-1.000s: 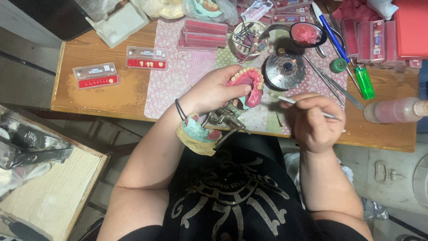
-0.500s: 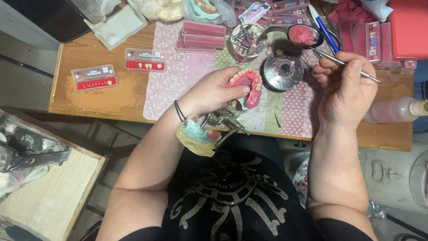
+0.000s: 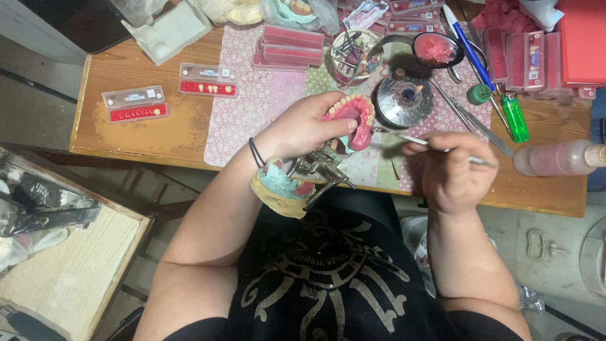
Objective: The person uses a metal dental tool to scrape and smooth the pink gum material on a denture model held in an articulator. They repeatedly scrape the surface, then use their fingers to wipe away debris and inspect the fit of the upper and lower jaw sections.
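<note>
Head view: left hand (image 3: 303, 129) grips pink denture (image 3: 353, 120); right hand (image 3: 451, 170) pinches thin metal tool (image 3: 435, 146), tip just beside denture, above desk (image 3: 158, 136).

A pink wax denture (image 3: 353, 120) with a horseshoe row of pale teeth sits just above the middle of the frame, tilted with its tooth arch facing up and toward the right. It rides on a metal hinged frame (image 3: 322, 170) just below it, whose lower arm carries a pale green plaster cast (image 3: 281, 189). A thin metal hand tool (image 3: 442, 150) lies nearly level at centre right, its tip just beside the denture's right edge.
</note>
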